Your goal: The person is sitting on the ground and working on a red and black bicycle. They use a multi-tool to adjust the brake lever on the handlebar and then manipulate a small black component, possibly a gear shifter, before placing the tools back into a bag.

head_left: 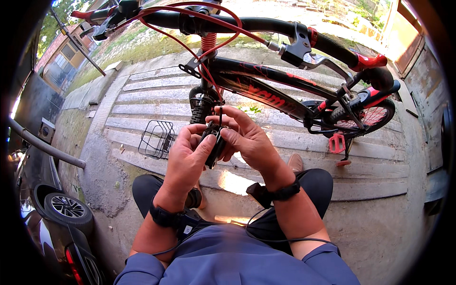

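Two bare hands are busy with one small black part (216,151), held up in front of the wearer's lap; from where I stand, I'd say the step is working on or adjusting that piece by finger, apart from the bicycle (266,73) just beyond it. The left hand (189,151) is curled half closed, its thumb laid along the near side of the part and its fingers bent behind. The right hand (249,141) pinches the same piece from the other side, thumb toward the left thumb, with the upper fingers arched over around a thin dark rod (221,115) that sticks up between the hands. Whether the rod belongs to the part or is a tool, I can't tell. Neither hand has let go, and neither is clenched into a fist.

The next move, as I judge it, calls for one hand to steady the piece while the other's fingertips turn or shift it finely. Left of the hands, on the ground, lies a wire basket (156,138); above and beyond them runs the handlebar (249,24).
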### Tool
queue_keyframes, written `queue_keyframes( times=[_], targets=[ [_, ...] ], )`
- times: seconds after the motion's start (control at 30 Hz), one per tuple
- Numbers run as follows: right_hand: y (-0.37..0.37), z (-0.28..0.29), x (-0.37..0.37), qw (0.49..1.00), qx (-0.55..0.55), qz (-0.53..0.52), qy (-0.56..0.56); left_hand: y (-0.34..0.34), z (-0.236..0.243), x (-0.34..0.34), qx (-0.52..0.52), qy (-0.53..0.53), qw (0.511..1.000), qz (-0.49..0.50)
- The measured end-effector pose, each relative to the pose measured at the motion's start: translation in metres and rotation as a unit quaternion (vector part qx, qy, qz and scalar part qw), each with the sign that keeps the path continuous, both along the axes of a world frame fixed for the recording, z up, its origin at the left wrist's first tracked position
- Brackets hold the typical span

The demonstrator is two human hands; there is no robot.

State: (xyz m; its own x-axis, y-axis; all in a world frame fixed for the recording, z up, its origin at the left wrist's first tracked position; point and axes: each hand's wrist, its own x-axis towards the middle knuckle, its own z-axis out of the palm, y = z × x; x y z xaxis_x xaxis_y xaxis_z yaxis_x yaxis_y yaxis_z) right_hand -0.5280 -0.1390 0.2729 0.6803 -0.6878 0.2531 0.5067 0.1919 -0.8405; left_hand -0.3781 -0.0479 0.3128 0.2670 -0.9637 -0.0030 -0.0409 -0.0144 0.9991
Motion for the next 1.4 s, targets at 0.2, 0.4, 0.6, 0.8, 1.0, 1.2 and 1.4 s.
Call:
queue_keyframes(
  times=[0.2, 0.4, 0.6, 0.8, 1.0, 1.2, 1.4],
  targets=[
    [-0.004, -0.001, -0.005, 0.999, 0.016, 0.045, 0.01, 0.0, 0.002, 0.005, -0.108, -0.139, 0.984, -0.021],
    [-0.002, 0.0, -0.007, 0.998, 0.011, 0.065, 0.005, -0.002, 0.003, 0.012, -0.132, -0.134, 0.982, -0.032],
    [0.001, 0.003, -0.006, 0.997, 0.01, 0.08, 0.019, -0.007, 0.004, 0.015, -0.063, -0.055, 0.996, -0.007],
    [0.001, 0.003, -0.008, 0.997, 0.004, 0.067, 0.045, -0.012, 0.003, 0.013, -0.137, -0.14, 0.981, 0.01],
    [0.0, 0.001, -0.005, 0.998, -0.012, 0.031, 0.044, -0.016, -0.001, 0.017, -0.133, -0.144, 0.981, -0.007],
    [0.001, -0.001, -0.003, 0.999, 0.007, 0.025, 0.04, -0.013, 0.0, 0.012, -0.051, 0.059, 0.997, -0.025],
    [0.001, 0.0, -0.005, 0.999, 0.011, 0.026, 0.018, -0.017, 0.005, 0.003, -0.052, 0.156, 0.986, -0.03]
  ],
)
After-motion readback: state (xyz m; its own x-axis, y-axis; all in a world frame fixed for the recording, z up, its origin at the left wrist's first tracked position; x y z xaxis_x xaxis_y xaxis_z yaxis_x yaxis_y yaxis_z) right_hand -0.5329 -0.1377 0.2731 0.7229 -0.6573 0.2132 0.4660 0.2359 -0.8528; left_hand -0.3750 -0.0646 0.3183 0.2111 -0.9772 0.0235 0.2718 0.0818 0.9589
